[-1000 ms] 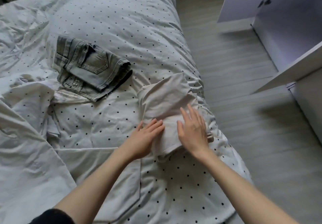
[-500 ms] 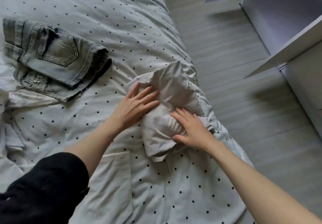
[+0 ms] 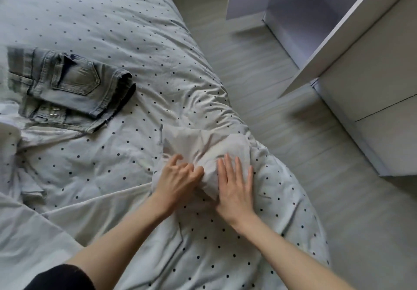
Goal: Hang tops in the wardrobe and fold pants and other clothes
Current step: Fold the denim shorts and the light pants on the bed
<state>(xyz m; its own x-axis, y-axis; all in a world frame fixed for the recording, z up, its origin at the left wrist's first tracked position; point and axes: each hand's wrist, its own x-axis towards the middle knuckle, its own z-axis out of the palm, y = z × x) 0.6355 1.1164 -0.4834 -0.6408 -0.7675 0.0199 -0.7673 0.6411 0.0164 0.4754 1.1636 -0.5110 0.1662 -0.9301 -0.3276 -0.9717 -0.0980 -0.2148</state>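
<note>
A crumpled pale cloth garment (image 3: 203, 147) is worked near the right edge of a polka-dot duvet (image 3: 112, 30). It is gripped by the curled fingers of the left hand (image 3: 178, 181), while the right hand (image 3: 234, 185) is pressed flat on it, fingers straight. Folded denim shorts (image 3: 67, 88) are seen well apart, up-left.

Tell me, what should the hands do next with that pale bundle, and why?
Probably lift it and set it beside the folded jeans. The left hand grips the pale garment with curled fingers, the right hand lies flat on it, and it looks bunched near the bed's edge.
</note>
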